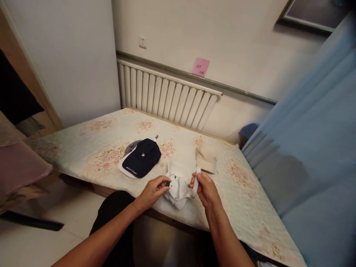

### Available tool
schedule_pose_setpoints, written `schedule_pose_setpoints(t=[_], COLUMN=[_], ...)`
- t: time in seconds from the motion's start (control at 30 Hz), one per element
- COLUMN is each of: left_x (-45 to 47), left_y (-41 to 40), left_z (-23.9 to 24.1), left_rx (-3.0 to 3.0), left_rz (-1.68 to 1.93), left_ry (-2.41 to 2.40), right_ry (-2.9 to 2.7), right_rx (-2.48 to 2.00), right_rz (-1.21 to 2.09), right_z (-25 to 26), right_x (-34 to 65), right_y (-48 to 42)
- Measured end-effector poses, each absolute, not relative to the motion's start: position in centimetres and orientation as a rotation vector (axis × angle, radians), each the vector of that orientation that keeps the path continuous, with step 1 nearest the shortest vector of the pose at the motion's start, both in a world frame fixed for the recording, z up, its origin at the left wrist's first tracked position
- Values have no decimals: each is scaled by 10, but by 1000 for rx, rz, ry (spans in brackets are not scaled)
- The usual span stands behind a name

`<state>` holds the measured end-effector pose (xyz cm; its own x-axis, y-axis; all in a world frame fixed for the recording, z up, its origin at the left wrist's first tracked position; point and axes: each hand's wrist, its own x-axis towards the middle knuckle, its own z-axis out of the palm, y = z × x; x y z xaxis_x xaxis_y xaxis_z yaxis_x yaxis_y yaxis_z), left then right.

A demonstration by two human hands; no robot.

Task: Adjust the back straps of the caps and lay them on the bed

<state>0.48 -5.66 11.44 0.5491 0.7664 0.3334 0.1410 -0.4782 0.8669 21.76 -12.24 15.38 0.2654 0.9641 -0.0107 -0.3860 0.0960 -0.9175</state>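
A white cap (179,194) lies at the near edge of the bed, its back opening toward me. My left hand (153,191) pinches a small dark buckle (167,183) at the cap's left side between thumb and fingertips. On the other side, my right hand (206,187) is closed on the cap's white strap (195,183), which stands up from the rim. Strap and buckle are apart. Left of my hands lies a navy cap (143,157) with a white-edged brim, over a grey one (130,148). Beyond my right hand sits a beige cap (206,157).
The caps rest on a floral-covered bed (233,207). Behind it are a white radiator (167,96) and a wall with a pink note (200,67). A blue curtain (319,129) hangs along the right side. A pink cloth (22,170) is at the left.
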Motion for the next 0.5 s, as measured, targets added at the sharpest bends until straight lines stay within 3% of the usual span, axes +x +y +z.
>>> schedule_pose_setpoints(t=[0.23,0.5], left_x=[-7,-8], left_y=[-53,-53], left_z=[114,105], left_rx=[1943,1900], left_rz=[833,835], left_ry=[694,701], right_ry=[-742,-922], right_rx=[-962,-1000], right_rz=[1121,1312], right_z=[169,169], right_x=[226,200], right_y=[-104,-84])
